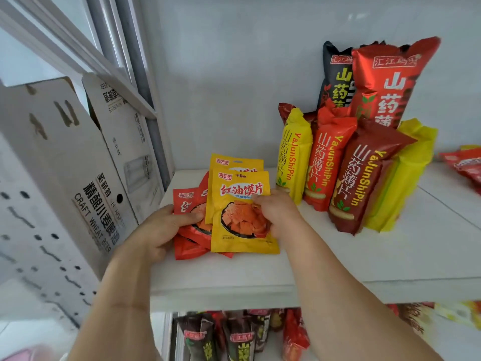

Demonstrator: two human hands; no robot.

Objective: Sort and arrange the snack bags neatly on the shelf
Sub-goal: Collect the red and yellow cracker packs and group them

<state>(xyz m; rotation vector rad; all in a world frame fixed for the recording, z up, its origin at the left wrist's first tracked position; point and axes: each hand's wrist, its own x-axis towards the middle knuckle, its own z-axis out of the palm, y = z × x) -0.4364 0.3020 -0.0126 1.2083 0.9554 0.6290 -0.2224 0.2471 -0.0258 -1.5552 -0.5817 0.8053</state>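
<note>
White shelf (338,259), seen from above and in front. At centre frame a small stack of flat snack pouches lies on the shelf board. The front yellow pouch (240,212) carries large red characters "红油馍片" under a small red brand logo, with a picture of orange slices in a dark bowl; a second yellow pouch (235,162) of the same design shows behind it, only its top strip visible. Red pouches (191,230) with the same logo fan out beneath and to the left.

The left hand (161,230) grips the left edge of the red pouches, thumb lying over their front and fingers curled beneath. The right hand (276,212) pinches the right edge of the front yellow pouch, thumb on its face and fingers closed behind.

Right of centre, slim bags stand upright in a row: yellow (294,155), orange-red (326,160), dark red (361,178) and a further yellow one (406,175), the first three printed "山药薄片" and "YaJunShiPin". Behind them rise a tall black bag (335,76) and a tall red bag (385,84), both headed "汇江", the remaining characters blurred.

At left, a white carton (86,173) reads "CRAFT WHEAT BEER". More bags (234,334) fill the lower shelf.
</note>
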